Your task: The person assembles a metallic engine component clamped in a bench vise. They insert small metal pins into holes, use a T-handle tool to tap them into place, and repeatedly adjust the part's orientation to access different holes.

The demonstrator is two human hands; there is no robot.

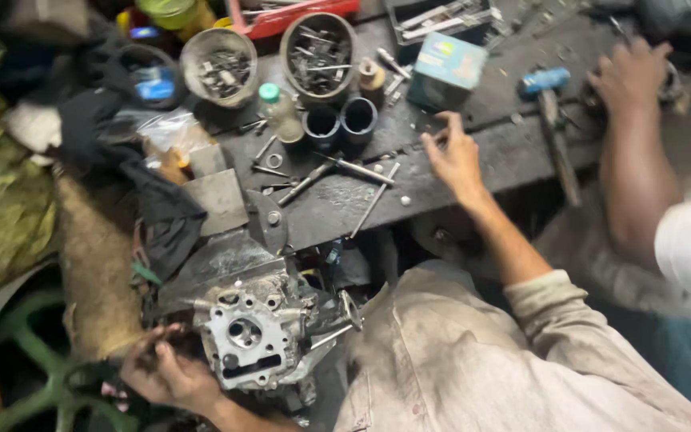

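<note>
My left hand (161,372) is at the bottom left, gripping the left side of a grimy metal engine cylinder head (249,336) that sits below the bench edge. My right hand (453,156) is stretched out over the dark workbench (513,156), fingers spread and fingertips touching the surface just below a teal cardboard box (448,68). It holds nothing that I can see. Loose rods and bolts (345,172) lie on the bench to the left of that hand.
Another person's hand (629,76) rests at the bench's far right, beside a blue-headed hammer (549,100). Two round tins of bolts (317,56) (219,68), two dark cylinders (341,122), a small bottle (277,112), and dark rags (141,172) crowd the left.
</note>
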